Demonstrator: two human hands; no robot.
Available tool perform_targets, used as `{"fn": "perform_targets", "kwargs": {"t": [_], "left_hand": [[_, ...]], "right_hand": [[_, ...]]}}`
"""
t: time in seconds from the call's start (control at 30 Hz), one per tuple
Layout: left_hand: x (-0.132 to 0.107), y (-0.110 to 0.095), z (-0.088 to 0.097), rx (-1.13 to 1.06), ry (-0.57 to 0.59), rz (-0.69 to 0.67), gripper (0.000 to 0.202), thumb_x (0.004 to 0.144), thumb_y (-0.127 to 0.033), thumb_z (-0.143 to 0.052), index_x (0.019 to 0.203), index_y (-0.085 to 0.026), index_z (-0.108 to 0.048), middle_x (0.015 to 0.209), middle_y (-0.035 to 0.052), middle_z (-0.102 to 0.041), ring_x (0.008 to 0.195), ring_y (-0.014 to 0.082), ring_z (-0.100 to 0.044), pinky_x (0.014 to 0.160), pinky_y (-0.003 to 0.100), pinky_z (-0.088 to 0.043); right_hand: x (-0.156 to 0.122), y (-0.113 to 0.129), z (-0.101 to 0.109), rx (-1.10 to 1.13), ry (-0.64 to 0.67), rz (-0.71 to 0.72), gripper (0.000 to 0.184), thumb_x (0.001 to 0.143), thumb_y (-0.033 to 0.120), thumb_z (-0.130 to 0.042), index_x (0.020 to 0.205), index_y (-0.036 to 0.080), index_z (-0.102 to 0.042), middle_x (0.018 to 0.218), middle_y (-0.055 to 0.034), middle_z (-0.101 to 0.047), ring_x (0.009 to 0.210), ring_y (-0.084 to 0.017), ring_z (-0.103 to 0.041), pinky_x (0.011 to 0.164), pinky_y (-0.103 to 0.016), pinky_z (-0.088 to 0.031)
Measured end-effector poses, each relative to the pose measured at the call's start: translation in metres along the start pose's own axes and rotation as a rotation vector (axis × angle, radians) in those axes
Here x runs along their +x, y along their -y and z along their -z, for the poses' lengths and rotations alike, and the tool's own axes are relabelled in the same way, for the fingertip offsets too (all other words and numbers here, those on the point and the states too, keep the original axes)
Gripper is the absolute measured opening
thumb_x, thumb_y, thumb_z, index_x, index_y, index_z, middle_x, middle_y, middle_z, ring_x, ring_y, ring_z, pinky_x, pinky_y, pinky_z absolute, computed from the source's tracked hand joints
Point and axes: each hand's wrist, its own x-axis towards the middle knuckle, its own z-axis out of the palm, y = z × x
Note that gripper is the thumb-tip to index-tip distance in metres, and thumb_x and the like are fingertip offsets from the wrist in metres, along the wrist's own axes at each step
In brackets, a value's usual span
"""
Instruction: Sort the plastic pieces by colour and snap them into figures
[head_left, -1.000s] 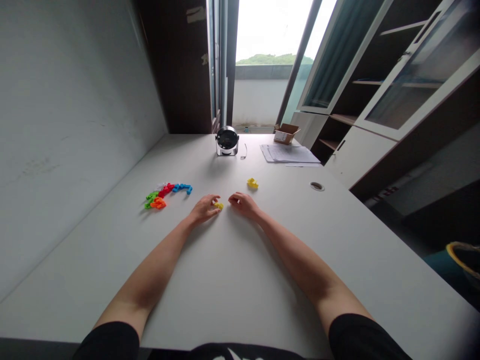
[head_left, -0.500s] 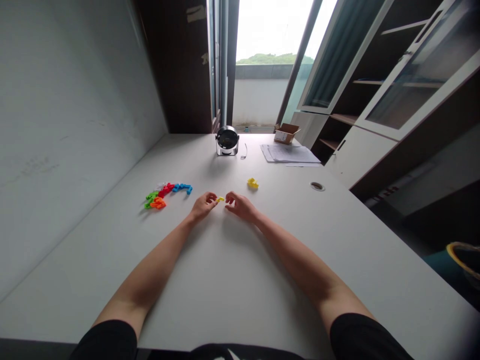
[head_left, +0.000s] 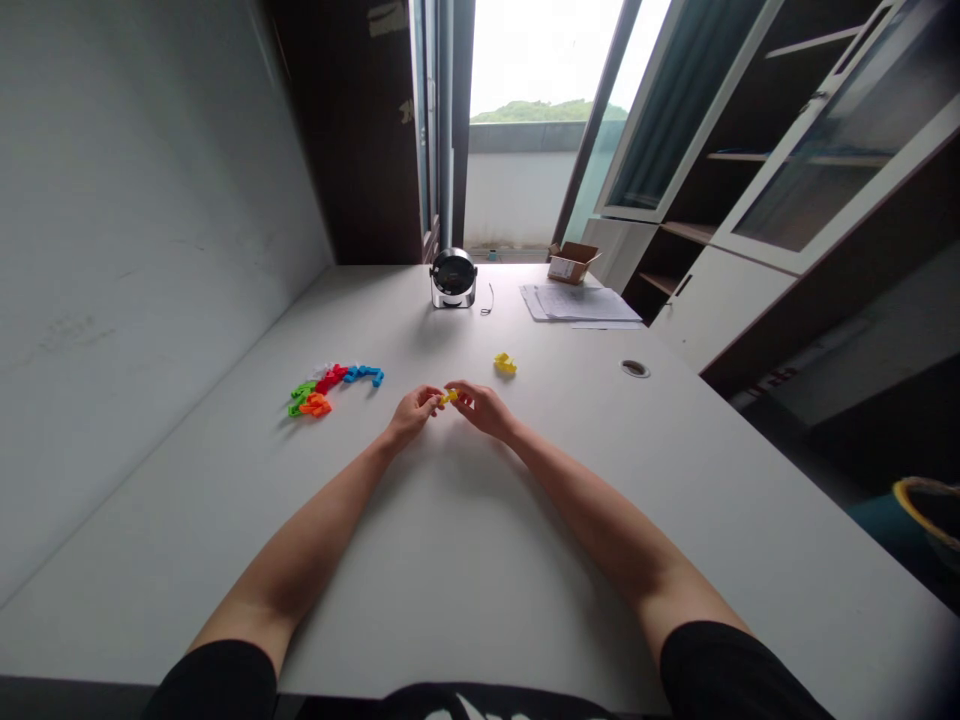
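I saw, remotely, coloured pieces (head_left: 331, 380) clustered leftmost on the worktop (head_left: 465, 570); my left hand (head_left: 412, 412) pinched a small yellow piece (head_left: 449, 397) between the hands; my right hand (head_left: 485, 408) curled at its other side, pinching or not I couldn't tell; a second yellow piece (head_left: 505, 364) lay beyond

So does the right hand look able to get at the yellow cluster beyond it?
Probably yes: nothing visible stands between the right hand and the yellow cluster, though that hand is busy at the small yellow piece the left hand holds.
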Motion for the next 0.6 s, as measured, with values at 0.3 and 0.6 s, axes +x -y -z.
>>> {"fn": "perform_targets", "kwargs": {"t": [0.3,0.6], "left_hand": [[0.0003,0.0048,0.0001,0.024,-0.008,-0.011,0.024,0.087,-0.035,-0.057,0.096,-0.014,-0.064,0.080,0.0045,-0.065,0.067,0.0133,-0.057,0.064,0.026,-0.045],[-0.0007,0.0008,0.0022,0.027,-0.007,0.011,0.021,0.085,-0.035,-0.060,0.089,-0.014,-0.063,0.072,0.0021,-0.061,0.064,0.0128,-0.056,0.063,0.026,-0.044]], "right_hand": [[-0.0016,-0.0033,-0.0023,0.047,0.057,-0.058,0.021,0.084,0.031,-0.066,0.101,0.020,-0.060,0.079,0.0005,-0.065,0.067,-0.012,-0.057,0.064,-0.022,-0.042],[-0.0024,-0.0037,-0.0035,0.032,0.063,-0.071,0.025,0.085,0.035,-0.067,0.105,0.021,-0.061,0.079,0.0014,-0.066,0.065,-0.011,-0.056,0.063,-0.022,-0.042]]}}
